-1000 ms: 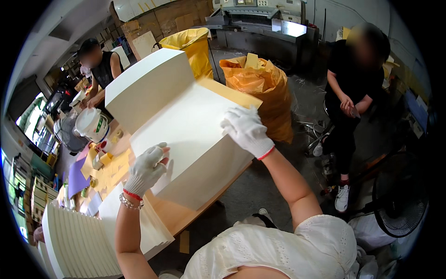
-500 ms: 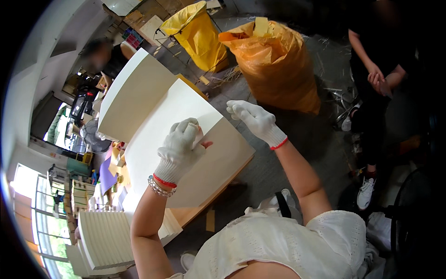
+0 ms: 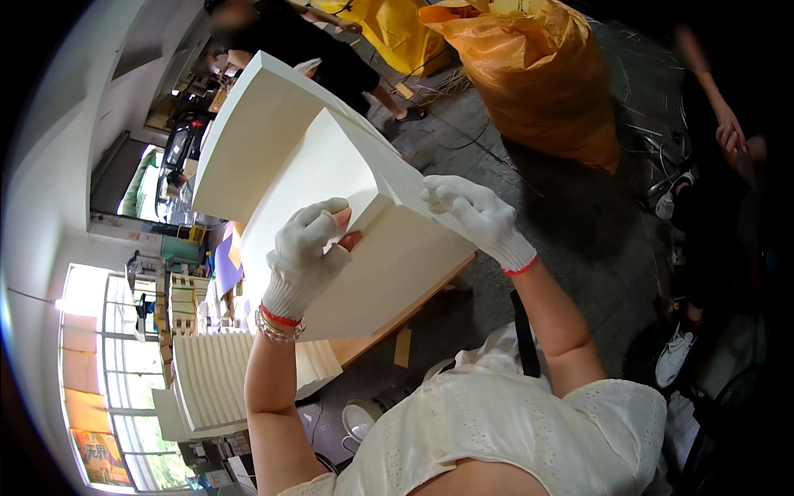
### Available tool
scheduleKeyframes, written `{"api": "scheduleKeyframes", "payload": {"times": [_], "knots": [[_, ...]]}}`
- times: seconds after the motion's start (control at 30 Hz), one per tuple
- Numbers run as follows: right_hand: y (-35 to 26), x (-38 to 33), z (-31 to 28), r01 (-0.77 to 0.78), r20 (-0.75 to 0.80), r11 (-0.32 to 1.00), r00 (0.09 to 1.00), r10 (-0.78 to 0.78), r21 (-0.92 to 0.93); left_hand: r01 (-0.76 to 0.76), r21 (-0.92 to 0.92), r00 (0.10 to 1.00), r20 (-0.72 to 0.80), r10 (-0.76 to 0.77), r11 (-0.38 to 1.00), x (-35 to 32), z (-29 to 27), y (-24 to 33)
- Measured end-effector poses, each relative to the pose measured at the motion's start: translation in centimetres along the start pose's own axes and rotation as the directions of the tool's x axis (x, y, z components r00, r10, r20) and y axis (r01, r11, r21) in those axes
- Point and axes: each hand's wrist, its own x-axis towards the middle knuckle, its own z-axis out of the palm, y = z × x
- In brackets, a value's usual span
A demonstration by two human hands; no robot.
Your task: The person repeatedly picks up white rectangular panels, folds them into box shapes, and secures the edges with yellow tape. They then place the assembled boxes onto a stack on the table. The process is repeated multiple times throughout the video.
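A stack of large white sheets [image 3: 389, 273] lies on a wooden-edged table below my hands. Its right part bends up into a ridge near the far corner. My left hand [image 3: 306, 252], in a white knit glove with bare thumb and index fingertips, is over the stack, thumb and forefinger apart with nothing visible between them. At the stack's right edge, my gloved right hand [image 3: 484, 215] has its fingers bent round the raised edge of a white sheet. Its thumb is hidden.
Another white stack [image 3: 248, 140] rises behind. Ridged white piles [image 3: 219, 380] stand at the lower left. An orange sack [image 3: 538, 83] and a yellow sack [image 3: 397, 33] stand on the floor. One person [image 3: 289, 58] is beyond the table, another [image 3: 719, 182] at the right.
My right hand has come to the sheet's edge, which now bends up. My left thumb and forefinger have spread. The far person has moved rightward, beside the rear stack; the view has shifted.
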Motion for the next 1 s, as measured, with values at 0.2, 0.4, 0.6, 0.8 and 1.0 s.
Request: {"api": "scheduleKeyframes", "payload": {"times": [0.2, 0.4, 0.6, 0.8, 1.0], "knots": [[-2.1, -0.1, 0.7, 0.002, 0.015, 0.997, 1.000, -0.001, -0.082, 0.043, -0.032, 0.999, 0.007, -0.043, 0.999, -0.2, -0.2, -0.4], [-2.8, -0.1, 1.1, 0.058, 0.022, 0.995, 0.998, -0.056, -0.086, 0.065, -0.089, 0.998, 0.024, -0.063, 0.994, -0.4, -0.3, -0.9], [-2.2, -0.4, 0.6, 0.052, 0.009, 0.998, 0.999, -0.051, -0.043, 0.068, -0.184, 0.997, 0.041, -0.061, 0.981, -0.3, 0.0, -1.3], [-3.3, -1.3, 1.0, 0.064, 0.010, 0.993, 0.998, -0.064, -0.095, 0.054, -0.150, 0.998, -0.010, -0.056, 0.987, -0.6, 0.3, -1.2], [-7.0, -1.9, 6.4, -0.269, 0.278, 0.956, 0.933, 0.228, 0.117, 0.018, 0.068, 0.993, -0.121, -0.010, 0.998, -1.3, 0.5, -0.6]]}}
